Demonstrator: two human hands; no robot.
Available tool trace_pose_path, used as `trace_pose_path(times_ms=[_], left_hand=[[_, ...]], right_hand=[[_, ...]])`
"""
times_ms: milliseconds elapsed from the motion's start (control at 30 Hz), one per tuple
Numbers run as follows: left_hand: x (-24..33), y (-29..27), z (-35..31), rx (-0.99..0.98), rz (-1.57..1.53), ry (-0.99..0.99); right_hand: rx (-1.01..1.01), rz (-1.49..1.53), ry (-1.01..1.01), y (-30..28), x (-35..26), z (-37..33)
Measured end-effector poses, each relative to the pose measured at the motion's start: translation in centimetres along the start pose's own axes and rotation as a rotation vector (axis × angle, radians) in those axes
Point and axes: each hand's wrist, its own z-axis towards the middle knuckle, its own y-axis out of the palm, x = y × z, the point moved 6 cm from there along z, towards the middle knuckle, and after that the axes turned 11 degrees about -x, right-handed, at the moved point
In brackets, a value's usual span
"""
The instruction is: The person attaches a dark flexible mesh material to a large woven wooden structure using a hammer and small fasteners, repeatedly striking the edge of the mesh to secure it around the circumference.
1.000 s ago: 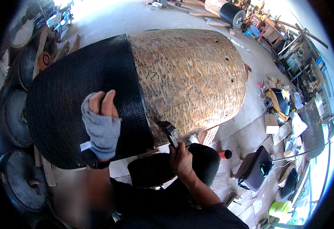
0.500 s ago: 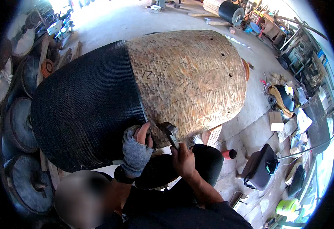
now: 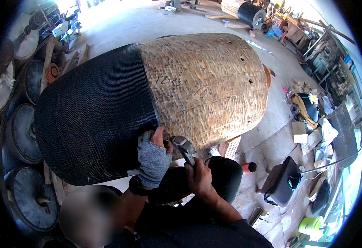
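Observation:
A large barrel-shaped roller lies across the view, its right part bare, mottled and light brown. Black ribbed covering wraps its left part in fine rows. My left hand, in a grey fingerless-style glove, rests at the near lower end of the covering's edge, fingers curled and thumb up. A small dark thing shows at the fingertips, too small to name. My right hand, bare, grips a hammer by the handle. The hammer's head is close beside the left fingers, against the bare surface.
Round discs and rollers crowd the left side. To the right stand a dark case, a red cylinder and a green bucket, with clutter beyond. Another part-covered roller lies at the far back.
My left hand has shifted slightly right and up along the covering's edge. The hammer has moved a little, its head still near the left fingers.

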Motion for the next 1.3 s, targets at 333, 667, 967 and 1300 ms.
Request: trace_pose_path(times_ms=[333,667,967,1300], left_hand=[[0.5,-0.3,0.2,0.126,0.015,0.059],[-0.1,0.1,0.0,0.056,-0.031,-0.02],[0.3,2.4,-6.5,-0.14,-0.113,0.007],[0.6,12.2,-14.5,-0.556,0.107,0.211]], right_hand=[[-0.045,-0.1,0.049,0.2,-0.1,0.1],[-0.127,-0.175,0.085,1.2,1.8,0.4],[-0.138,-0.199,0.004,1.1,1.1,0.4],[-0.086,-0.043,-0.131,1.1,0.6,0.4]])
